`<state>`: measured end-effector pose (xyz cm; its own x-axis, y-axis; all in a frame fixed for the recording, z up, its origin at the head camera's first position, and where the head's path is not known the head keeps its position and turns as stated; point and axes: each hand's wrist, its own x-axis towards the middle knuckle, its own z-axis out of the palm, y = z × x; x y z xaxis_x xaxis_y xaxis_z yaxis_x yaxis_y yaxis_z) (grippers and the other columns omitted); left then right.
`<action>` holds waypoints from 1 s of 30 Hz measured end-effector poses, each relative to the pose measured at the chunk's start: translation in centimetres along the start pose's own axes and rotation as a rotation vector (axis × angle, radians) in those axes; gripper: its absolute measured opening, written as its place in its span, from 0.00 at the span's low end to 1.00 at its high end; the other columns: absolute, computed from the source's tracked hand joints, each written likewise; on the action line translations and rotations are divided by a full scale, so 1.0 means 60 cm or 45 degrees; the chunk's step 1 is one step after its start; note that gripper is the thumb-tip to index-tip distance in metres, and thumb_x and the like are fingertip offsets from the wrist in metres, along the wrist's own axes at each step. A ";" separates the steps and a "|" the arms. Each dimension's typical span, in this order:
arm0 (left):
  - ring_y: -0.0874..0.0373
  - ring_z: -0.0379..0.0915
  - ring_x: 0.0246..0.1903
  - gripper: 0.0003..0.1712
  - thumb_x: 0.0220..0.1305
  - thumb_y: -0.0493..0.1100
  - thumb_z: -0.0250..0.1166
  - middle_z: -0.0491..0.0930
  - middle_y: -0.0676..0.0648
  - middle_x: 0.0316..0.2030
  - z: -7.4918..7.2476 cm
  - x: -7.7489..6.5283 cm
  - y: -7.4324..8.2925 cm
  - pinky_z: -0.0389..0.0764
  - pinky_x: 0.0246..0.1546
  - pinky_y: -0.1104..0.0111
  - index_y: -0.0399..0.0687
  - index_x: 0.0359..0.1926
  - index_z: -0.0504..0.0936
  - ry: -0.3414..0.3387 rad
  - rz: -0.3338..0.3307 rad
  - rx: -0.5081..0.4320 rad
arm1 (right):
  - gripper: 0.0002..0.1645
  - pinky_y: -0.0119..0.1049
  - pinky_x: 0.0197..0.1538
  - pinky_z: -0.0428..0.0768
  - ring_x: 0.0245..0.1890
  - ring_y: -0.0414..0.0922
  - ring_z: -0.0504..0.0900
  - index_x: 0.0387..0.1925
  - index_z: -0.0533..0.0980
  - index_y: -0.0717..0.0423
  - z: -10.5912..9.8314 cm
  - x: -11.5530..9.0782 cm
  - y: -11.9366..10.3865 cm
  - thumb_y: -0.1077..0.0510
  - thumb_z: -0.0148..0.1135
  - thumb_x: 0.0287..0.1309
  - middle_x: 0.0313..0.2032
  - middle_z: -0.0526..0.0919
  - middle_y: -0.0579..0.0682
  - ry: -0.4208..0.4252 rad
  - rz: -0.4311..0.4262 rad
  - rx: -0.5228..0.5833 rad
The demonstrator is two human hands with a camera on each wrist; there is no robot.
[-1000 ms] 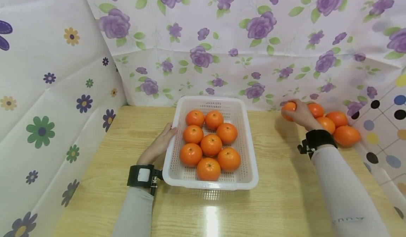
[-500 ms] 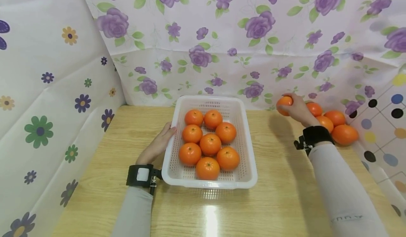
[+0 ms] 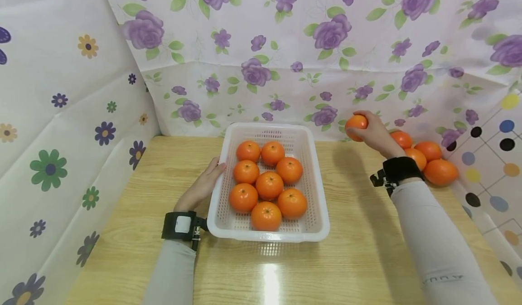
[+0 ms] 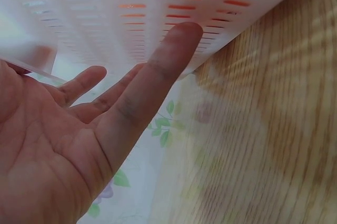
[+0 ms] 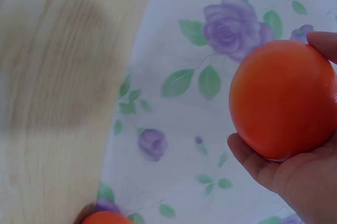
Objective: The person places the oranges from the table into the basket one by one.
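Observation:
My right hand [image 3: 376, 133] grips a smooth, shiny orange [image 3: 356, 128] above the table near the back sheet. In the right wrist view, thumb and fingers curl round that orange [image 5: 284, 100]. My left hand [image 3: 202, 183] holds the left rim of a white plastic basket [image 3: 322, 196], its thumb over the edge. From the left wrist view, the left hand's fingers [image 4: 137, 108] lie along the outer slotted wall [image 4: 158, 3], the index finger nearly straight. Inside the basket sit several oranges [image 3: 269, 186] with small green stem marks.
Several more orange fruits [image 3: 440, 172] cluster at the table's back right corner, beside the dotted sheet [image 3: 497, 203]. A rose-patterned sheet [image 3: 244, 37] rises behind the wooden table [image 3: 346, 259], and a flower-patterned sheet [image 3: 73, 128] stands at the left.
My right hand has lifted the orange away from the right-hand cluster and moved it left and up. The left hand has stayed at the basket's rim.

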<state>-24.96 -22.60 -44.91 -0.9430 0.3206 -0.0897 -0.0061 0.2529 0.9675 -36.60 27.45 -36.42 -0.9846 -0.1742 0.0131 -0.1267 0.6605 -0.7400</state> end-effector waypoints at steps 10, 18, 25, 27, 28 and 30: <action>0.32 0.78 0.56 0.33 0.85 0.59 0.38 0.69 0.27 0.65 0.004 -0.001 0.002 0.88 0.46 0.50 0.48 0.79 0.50 -0.017 0.002 -0.034 | 0.45 0.56 0.60 0.74 0.63 0.62 0.69 0.80 0.55 0.55 0.018 0.000 -0.046 0.48 0.64 0.72 0.73 0.59 0.67 0.023 -0.031 0.009; 0.34 0.77 0.58 0.34 0.85 0.61 0.39 0.69 0.28 0.65 0.001 -0.002 -0.001 0.86 0.49 0.52 0.49 0.79 0.49 -0.003 -0.018 0.011 | 0.43 0.53 0.61 0.74 0.63 0.60 0.70 0.79 0.57 0.57 0.039 0.004 -0.086 0.51 0.65 0.70 0.72 0.61 0.64 0.005 -0.093 0.084; 0.34 0.76 0.58 0.33 0.85 0.59 0.39 0.68 0.27 0.65 0.004 0.001 0.002 0.85 0.50 0.53 0.46 0.79 0.49 0.004 -0.002 0.013 | 0.44 0.55 0.63 0.74 0.63 0.59 0.71 0.78 0.58 0.56 0.058 0.011 -0.118 0.51 0.66 0.69 0.72 0.61 0.64 -0.015 -0.108 0.106; 0.34 0.76 0.57 0.33 0.85 0.59 0.38 0.69 0.28 0.64 0.005 0.001 0.003 0.85 0.50 0.54 0.46 0.79 0.50 0.009 -0.002 0.018 | 0.43 0.55 0.63 0.74 0.63 0.59 0.71 0.78 0.59 0.56 0.064 0.012 -0.126 0.51 0.66 0.69 0.72 0.61 0.64 -0.022 -0.124 0.102; 0.35 0.76 0.57 0.33 0.85 0.59 0.38 0.69 0.28 0.65 0.005 0.000 0.004 0.85 0.50 0.55 0.46 0.79 0.49 0.007 -0.002 0.021 | 0.43 0.55 0.63 0.74 0.62 0.59 0.71 0.78 0.59 0.56 0.066 0.013 -0.130 0.51 0.66 0.69 0.72 0.62 0.64 -0.026 -0.133 0.101; 0.35 0.76 0.57 0.34 0.85 0.59 0.38 0.68 0.28 0.65 0.006 -0.001 0.004 0.85 0.50 0.55 0.47 0.79 0.49 0.004 -0.004 0.030 | 0.43 0.54 0.63 0.74 0.61 0.59 0.72 0.77 0.59 0.56 0.071 0.013 -0.139 0.52 0.67 0.69 0.71 0.63 0.63 -0.030 -0.159 0.105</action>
<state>-24.81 -22.26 -44.77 -0.9440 0.3168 -0.0922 -0.0014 0.2757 0.9612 -35.81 18.71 -33.11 -0.9585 -0.2693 0.0934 -0.2370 0.5707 -0.7862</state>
